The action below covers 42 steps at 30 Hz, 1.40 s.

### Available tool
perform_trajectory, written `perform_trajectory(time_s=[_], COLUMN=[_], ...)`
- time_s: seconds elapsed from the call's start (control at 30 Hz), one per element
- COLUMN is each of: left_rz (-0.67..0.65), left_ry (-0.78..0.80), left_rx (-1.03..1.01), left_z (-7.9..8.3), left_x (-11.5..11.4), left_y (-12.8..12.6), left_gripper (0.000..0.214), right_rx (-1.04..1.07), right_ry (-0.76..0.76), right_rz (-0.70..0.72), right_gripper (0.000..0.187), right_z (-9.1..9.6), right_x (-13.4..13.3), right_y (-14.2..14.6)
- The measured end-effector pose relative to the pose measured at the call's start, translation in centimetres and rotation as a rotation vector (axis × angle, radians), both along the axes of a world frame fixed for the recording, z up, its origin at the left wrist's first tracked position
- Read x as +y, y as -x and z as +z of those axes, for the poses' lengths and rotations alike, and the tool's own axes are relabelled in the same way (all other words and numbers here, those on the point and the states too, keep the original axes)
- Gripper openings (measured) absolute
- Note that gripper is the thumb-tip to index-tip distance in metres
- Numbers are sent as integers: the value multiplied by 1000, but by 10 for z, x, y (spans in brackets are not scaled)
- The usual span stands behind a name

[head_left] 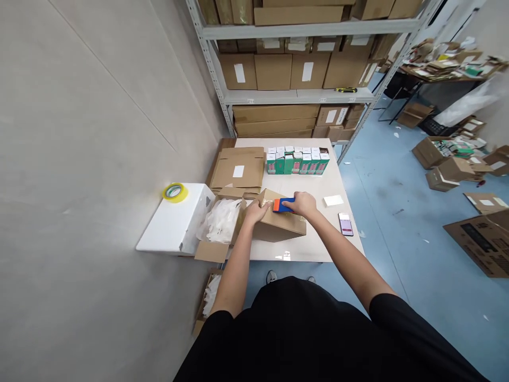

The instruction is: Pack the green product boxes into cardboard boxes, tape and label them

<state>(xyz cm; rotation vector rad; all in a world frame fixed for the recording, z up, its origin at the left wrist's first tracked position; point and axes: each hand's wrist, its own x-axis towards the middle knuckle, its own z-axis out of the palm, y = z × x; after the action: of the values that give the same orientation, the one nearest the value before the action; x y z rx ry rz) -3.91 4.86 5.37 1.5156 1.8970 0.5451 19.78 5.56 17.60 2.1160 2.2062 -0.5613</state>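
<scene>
Since the worktop [314, 184] bears its weight, the box [278, 228] rests near the front edge, presumably for easy reach, the left hand [256, 212] seemingly bracing its left end, fingers' closure unclear, the right hand's [303, 203] fingers wrapped around a tool [280, 206] at its top

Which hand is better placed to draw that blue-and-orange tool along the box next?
Probably the right hand: it already grips the tool over the box, while the left hand rests on the box, seemingly steadying it.
</scene>
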Motion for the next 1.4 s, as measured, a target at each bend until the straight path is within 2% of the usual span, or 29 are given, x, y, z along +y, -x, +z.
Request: perform_trajectory(time_s=[0.1,0.23,0.37,0.47,0.57,0.67,0.73,0.83,1.03,1.13,1.27,1.4], left_rz=[13,-5,-14,-7,95,202,221,221,48,31,-13,-27], left_ry=[53,48,35,52,90,111,112,98,101,142,161,173], left_rx=[2,-13,-140,-333,-436,-390,-353,-309,-191,-121,-65,-39], left_z=[2,8,9,-3,-24,-42,-47,-43,-32,-31,-29,-30], left_x=[2,4,2,1,-4,-11,-14,-10,0,-2,-3,0], left_y=[-1,-5,-22,-48,-81,-105,-113,-115,-121,-122,-118,-115], left_gripper=[65,59,53,46,44,47,47,46,57,64,65,64], right_rx=[12,39,45,19,-46,-74,-70,-71,-76,-73,-67,-100], right_ry=[3,17,-5,-14,26,96,116,98,95,138,161,116], right_rz=[19,26,11,-15,-28,-65,-80,-64,-45,-36,-7,-26], right_gripper=[59,58,58,59,56,57,58,56,57,60,63,61], right_z=[2,0,-1,0,-2,-7,-11,-14,-15,-15,-15,-20], right_x=[1,-1,-4,-4,-3,0,0,-1,1,7,10,6], right_y=[0,-9,-23,-35,-47,-58,-63,-64,-63,-71,-94,-141])
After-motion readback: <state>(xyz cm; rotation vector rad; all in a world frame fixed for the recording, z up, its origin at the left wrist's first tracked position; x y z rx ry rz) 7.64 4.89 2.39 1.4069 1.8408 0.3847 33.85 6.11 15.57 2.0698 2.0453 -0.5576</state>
